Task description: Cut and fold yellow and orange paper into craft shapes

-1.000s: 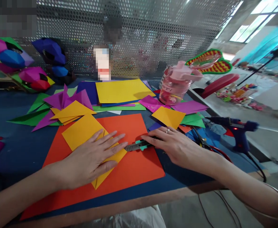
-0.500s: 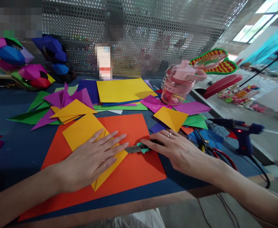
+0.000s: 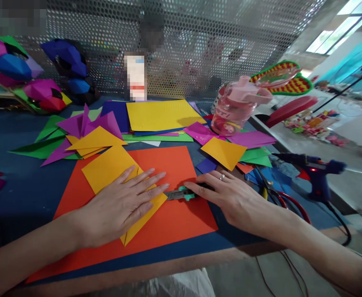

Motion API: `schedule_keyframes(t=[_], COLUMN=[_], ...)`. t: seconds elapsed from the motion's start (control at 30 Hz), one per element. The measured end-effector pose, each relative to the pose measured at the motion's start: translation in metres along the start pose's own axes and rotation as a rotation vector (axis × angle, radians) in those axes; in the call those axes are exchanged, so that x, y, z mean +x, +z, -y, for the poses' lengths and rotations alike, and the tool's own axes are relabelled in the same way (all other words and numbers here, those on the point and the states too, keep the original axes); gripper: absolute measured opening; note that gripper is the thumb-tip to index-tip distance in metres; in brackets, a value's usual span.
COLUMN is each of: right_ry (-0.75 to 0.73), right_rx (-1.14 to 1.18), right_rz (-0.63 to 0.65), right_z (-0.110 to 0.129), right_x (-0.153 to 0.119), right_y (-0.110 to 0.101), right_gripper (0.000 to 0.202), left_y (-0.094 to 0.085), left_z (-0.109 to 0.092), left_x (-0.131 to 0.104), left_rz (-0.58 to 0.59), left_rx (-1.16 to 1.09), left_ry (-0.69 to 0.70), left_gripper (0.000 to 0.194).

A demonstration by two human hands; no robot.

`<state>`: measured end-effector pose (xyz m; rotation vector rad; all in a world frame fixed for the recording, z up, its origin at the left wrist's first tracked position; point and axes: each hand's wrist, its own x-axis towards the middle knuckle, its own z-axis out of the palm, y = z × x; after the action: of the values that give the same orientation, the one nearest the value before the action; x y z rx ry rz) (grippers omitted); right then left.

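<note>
My left hand [image 3: 119, 206] lies flat with its fingers spread over a yellow-orange paper piece [image 3: 105, 169], which has cuts or creases and rests on a large orange-red sheet [image 3: 175, 163]. My right hand [image 3: 227, 189] is closed around a utility knife [image 3: 185, 194] with a turquoise part near its grey blade. The knife lies low over the orange-red sheet, its blade pointing left at the right corner of the yellow-orange piece, close to my left fingertips. Most of the knife's handle is hidden under my right hand.
Folded purple, green and yellow-orange papers [image 3: 88, 123] lie at the back left. A yellow sheet [image 3: 165, 115] tops a stack behind. To the right are a pink bottle [image 3: 230, 107], scissors [image 3: 273, 192] with red handles and a blue glue gun [image 3: 318, 173] with its cord over the edge.
The whole view has shifted very slightly. Both hands, the knife and the papers keep nearly the same positions relative to each other.
</note>
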<state>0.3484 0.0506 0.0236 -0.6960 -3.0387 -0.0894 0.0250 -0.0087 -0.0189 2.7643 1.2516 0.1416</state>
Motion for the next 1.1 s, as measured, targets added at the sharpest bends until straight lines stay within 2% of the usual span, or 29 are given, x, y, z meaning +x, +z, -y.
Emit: schedule_keyframes(t=[0.27, 0.53, 0.77, 1.1], right_ry=[0.008, -0.02, -0.032, -0.068], right_rx=[0.003, -0.068, -0.061, -0.065], right_rz=[-0.008, -0.065, -0.078, -0.064], right_z=[0.006, 0.016, 0.02, 0.024], right_x=[-0.01, -0.001, -0.008, 0.0], right_y=[0.006, 0.005, 0.004, 0.003], right_gripper=[0.08, 0.071, 0.062, 0.064], left_y=[-0.001, -0.003, -0.001, -0.004], left_z=[-0.002, -0.001, -0.001, -0.003], left_x=[0.0, 0.001, 0.001, 0.002], left_rz=[-0.006, 0.004, -0.001, 0.019], left_rx=[0.034, 0.019, 0.018, -0.013], left_ry=[-0.005, -0.006, -0.007, -0.021], left_gripper=[0.052, 0.053, 0.051, 0.05])
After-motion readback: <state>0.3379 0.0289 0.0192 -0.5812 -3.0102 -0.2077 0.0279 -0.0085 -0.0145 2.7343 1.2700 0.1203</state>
